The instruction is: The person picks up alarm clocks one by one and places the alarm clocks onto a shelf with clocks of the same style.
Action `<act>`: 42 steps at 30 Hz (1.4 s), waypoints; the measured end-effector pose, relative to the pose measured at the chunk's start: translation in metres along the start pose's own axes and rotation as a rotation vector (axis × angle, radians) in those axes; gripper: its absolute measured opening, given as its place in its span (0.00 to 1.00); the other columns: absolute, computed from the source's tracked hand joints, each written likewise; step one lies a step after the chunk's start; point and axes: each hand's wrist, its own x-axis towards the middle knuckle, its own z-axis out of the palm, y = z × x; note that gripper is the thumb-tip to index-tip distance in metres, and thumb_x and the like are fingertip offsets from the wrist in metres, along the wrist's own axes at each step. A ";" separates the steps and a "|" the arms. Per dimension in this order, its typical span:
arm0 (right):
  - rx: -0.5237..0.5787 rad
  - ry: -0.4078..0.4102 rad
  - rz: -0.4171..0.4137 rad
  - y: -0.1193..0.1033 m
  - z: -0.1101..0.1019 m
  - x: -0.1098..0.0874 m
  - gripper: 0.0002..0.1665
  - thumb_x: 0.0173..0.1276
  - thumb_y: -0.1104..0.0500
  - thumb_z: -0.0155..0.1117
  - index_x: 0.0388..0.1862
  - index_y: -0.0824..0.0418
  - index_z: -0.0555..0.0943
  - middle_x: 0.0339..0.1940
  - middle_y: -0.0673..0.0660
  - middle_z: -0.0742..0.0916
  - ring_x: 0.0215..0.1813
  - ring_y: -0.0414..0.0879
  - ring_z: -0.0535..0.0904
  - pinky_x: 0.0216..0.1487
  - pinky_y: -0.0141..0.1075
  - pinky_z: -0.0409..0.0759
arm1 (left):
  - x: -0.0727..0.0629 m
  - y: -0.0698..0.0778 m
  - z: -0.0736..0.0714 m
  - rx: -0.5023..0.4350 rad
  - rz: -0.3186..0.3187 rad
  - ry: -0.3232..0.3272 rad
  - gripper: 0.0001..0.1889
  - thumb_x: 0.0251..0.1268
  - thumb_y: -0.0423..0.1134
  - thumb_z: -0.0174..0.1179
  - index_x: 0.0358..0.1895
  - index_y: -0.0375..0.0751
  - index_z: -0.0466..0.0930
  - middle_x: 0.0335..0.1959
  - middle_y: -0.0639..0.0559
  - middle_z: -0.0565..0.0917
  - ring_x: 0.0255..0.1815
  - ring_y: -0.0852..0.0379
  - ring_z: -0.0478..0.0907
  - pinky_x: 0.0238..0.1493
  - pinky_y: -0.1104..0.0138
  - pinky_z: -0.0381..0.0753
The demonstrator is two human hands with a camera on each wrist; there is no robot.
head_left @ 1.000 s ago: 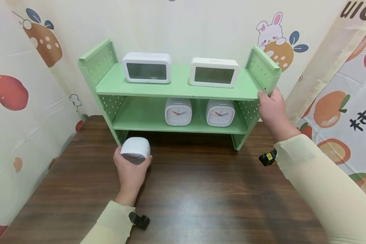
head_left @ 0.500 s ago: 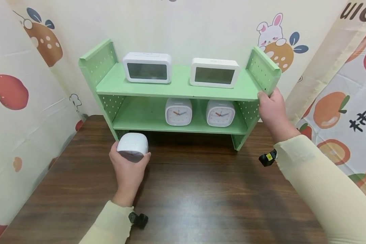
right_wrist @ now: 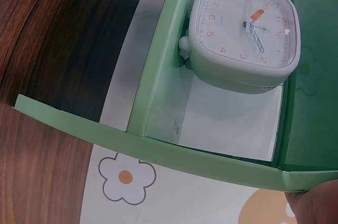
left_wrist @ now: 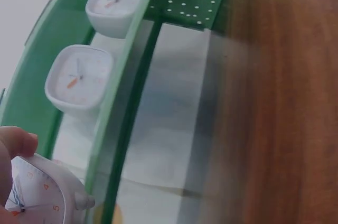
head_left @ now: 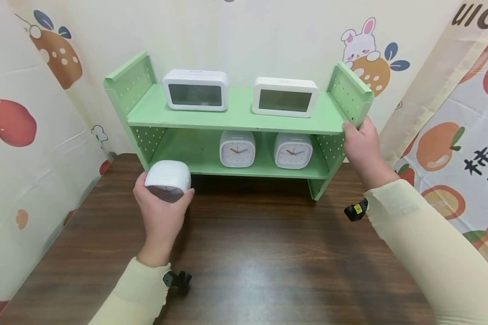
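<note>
My left hand grips a white alarm clock by its sides, in front of the left end of the green shelf. The clock's face is tilted down toward me; in the left wrist view this alarm clock shows close to the lower shelf edge. My right hand holds the shelf's right side panel near the upper board. Two more white alarm clocks stand on the lower board, a middle clock and a right clock. The right wrist view shows the right clock's dial up close.
On the upper board stand two white digital clocks, a left one and a right one. The shelf rests on a dark wooden table. A patterned cloth hangs behind and at both sides.
My left hand has lifted the alarm clock and moved it forward and slightly left, up to the lower shelf board's front. The right hand has stayed on the side panel.
</note>
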 end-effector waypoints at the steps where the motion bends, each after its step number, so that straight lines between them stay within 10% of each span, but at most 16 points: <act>1: -0.001 0.000 -0.001 0.000 0.000 0.000 0.32 0.84 0.50 0.38 0.82 0.56 0.59 0.74 0.60 0.74 0.71 0.48 0.71 0.75 0.46 0.66 | 0.002 0.003 0.000 -0.001 -0.001 -0.003 0.57 0.46 0.40 0.82 0.77 0.41 0.52 0.73 0.45 0.60 0.71 0.51 0.60 0.69 0.51 0.62; 22: 0.000 0.008 -0.011 0.001 0.001 0.000 0.30 0.84 0.50 0.38 0.81 0.55 0.61 0.72 0.59 0.74 0.70 0.47 0.72 0.74 0.48 0.68 | 0.049 0.045 0.024 0.014 0.003 -0.091 0.57 0.51 0.46 0.80 0.79 0.45 0.47 0.73 0.47 0.58 0.71 0.53 0.59 0.67 0.57 0.68; 42: 0.009 0.012 0.000 -0.001 0.002 -0.001 0.30 0.83 0.50 0.39 0.80 0.54 0.61 0.72 0.58 0.75 0.70 0.47 0.72 0.74 0.49 0.67 | 0.079 0.028 0.051 0.122 0.010 -0.081 0.57 0.50 0.47 0.79 0.77 0.37 0.49 0.71 0.40 0.60 0.69 0.45 0.63 0.68 0.58 0.68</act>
